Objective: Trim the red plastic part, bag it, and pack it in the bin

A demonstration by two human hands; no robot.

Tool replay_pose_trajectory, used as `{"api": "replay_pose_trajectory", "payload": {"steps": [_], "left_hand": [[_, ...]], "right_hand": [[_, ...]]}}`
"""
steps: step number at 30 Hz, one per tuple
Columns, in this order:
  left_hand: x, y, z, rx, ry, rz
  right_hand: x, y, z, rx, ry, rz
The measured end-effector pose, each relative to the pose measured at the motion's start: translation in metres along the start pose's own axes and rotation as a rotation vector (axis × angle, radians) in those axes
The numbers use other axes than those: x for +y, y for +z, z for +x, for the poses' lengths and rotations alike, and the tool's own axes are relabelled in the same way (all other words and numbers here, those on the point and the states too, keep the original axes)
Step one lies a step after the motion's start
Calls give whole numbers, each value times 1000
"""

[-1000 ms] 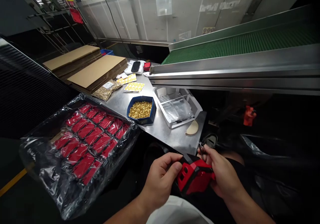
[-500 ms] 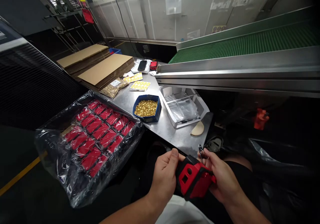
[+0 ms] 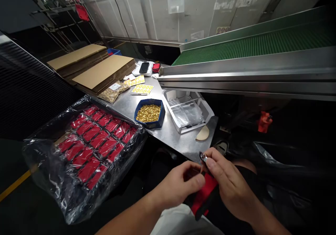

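Observation:
Low in the picture, in front of my body, both hands close on a red and black plastic part (image 3: 203, 197). My left hand (image 3: 178, 186) wraps its fingers round the part's upper left side. My right hand (image 3: 227, 184) covers the part's right side and pinches a small shiny metal piece (image 3: 202, 156) between thumb and forefinger just above it. Most of the part is hidden under my fingers.
A plastic-wrapped tray of red parts (image 3: 89, 147) lies at left. On the steel table (image 3: 181, 142) stand a blue bowl of small brass pieces (image 3: 148, 113), a white tray with clear bags (image 3: 187, 112), yellow sticker sheets (image 3: 141, 88) and flat cardboard (image 3: 102, 72). A green conveyor (image 3: 257, 46) runs at right.
The red part has turned downward and is now mostly covered by my hands. My right hand moved over its top, and the metal piece shifted left.

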State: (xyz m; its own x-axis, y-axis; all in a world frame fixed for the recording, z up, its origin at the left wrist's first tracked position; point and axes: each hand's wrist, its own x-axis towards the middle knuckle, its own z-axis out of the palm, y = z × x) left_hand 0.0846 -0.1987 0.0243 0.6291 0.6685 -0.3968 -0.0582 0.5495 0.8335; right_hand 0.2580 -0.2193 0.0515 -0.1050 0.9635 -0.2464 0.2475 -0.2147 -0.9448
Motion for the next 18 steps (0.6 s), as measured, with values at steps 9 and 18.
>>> {"api": "replay_pose_trajectory", "payload": {"steps": [9,18], "left_hand": [[-15,-10,-2,-60,-163,-796],[-15,-26,-3,-106,-164,-869]], "right_hand": [[61,-13,49,497,-51,-472],[137,21,80,359,-389,-1020]]}}
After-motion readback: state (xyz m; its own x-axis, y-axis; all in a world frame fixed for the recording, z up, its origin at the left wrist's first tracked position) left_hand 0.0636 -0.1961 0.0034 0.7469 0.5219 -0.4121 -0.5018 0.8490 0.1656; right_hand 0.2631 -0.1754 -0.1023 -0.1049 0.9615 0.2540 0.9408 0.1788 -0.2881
